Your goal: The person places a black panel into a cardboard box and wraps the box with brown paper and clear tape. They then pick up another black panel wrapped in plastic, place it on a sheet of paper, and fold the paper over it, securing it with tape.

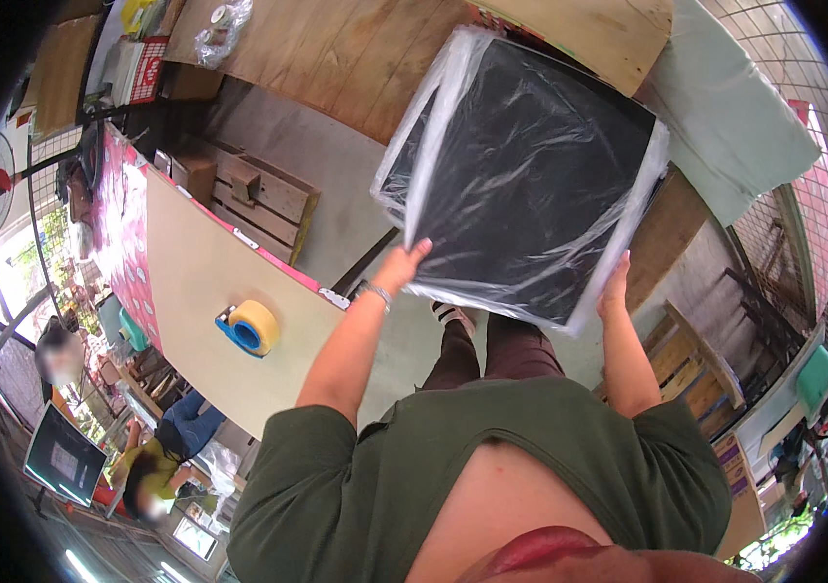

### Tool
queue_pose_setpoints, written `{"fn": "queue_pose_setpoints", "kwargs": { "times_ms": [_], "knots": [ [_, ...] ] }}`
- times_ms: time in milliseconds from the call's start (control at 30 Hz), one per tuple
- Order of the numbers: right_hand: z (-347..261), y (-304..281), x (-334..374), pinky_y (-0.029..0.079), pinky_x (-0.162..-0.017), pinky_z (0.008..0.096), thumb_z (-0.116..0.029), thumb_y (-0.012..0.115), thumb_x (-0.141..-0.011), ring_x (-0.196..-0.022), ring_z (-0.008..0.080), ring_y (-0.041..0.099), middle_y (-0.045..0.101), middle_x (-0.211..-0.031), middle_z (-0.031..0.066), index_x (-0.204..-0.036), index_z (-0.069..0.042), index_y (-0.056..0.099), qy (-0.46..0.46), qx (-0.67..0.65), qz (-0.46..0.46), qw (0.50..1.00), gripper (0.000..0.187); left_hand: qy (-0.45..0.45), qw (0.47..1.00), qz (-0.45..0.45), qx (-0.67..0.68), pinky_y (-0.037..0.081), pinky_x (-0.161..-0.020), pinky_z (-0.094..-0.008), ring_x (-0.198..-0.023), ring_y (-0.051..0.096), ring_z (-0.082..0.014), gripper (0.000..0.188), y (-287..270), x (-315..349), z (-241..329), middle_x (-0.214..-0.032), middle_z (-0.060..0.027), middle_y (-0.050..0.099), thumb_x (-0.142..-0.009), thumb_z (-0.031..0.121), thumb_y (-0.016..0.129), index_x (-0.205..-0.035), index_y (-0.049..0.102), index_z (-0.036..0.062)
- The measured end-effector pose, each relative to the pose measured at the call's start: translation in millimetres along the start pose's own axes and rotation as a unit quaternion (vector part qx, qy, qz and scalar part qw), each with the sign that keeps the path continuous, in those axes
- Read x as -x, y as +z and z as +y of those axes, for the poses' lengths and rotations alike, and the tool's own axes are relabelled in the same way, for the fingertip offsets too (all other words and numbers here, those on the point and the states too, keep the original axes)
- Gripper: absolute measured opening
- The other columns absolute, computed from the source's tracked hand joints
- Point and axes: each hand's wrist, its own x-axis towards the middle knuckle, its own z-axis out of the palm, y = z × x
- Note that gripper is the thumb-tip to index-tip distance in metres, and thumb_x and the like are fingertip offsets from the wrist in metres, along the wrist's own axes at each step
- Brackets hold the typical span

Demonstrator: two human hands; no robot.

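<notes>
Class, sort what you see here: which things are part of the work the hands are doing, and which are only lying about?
In hand:
- black square pad in clear plastic wrap
- left hand, gripping its near left edge
- right hand, gripping its near right edge

Lying about:
- tape dispenser with yellow roll on the pale board
- wooden pallet
- wooden table

Flat black square package in clear plastic wrap (526, 175) at one o'clock, dark rectangular screen (64, 455) at eight o'clock, small clear plastic bag (222, 29) at eleven o'clock, red-and-white box (147, 68) beside it.
</notes>
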Motion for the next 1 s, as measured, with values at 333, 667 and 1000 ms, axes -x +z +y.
{"fn": "queue_pose_setpoints", "kwargs": {
  "times_ms": [333,667,1000],
  "knots": [
    [-38,-96,-55,0.029,-0.107,0.0414,-0.069,0.051,-0.077,-0.127,0.0314,0.041,0.041,-0.140,0.0162,-0.141,0.000,0.029,0.211,0.213,-0.092,0.950,0.097,-0.110,0.930,-0.202,0.287,0.034,-0.103,-0.0341,-0.122,0.047,-0.0244,0.075,129,41,-36,-0.131,-0.0128,0.051,-0.079,0.049,0.067,-0.131,0.046,-0.0005],
    [-52,-32,4,0.037,-0.098,0.0381,-0.063,0.062,-0.074,-0.115,0.0269,0.049,0.050,-0.128,0.0164,-0.128,0.008,0.046,0.014,0.383,-0.001,0.924,0.090,-0.011,0.953,0.135,0.271,0.047,-0.086,-0.0386,-0.099,0.062,-0.0360,0.084,106,45,45,-0.103,-0.0258,0.064,-0.071,0.061,0.068,-0.112,0.055,-0.0107],
    [-49,-27,171,0.044,-0.082,0.0359,-0.049,0.070,-0.077,-0.089,0.0229,0.055,0.060,-0.107,0.0133,-0.117,0.013,0.053,-0.170,0.437,-0.059,0.881,0.075,-0.006,0.943,0.238,0.233,0.048,-0.077,-0.0425,-0.088,0.063,-0.0371,0.075,67,198,-23,-0.090,-0.0262,0.064,-0.076,0.063,0.061,-0.097,0.060,-0.0089]
  ]
}}
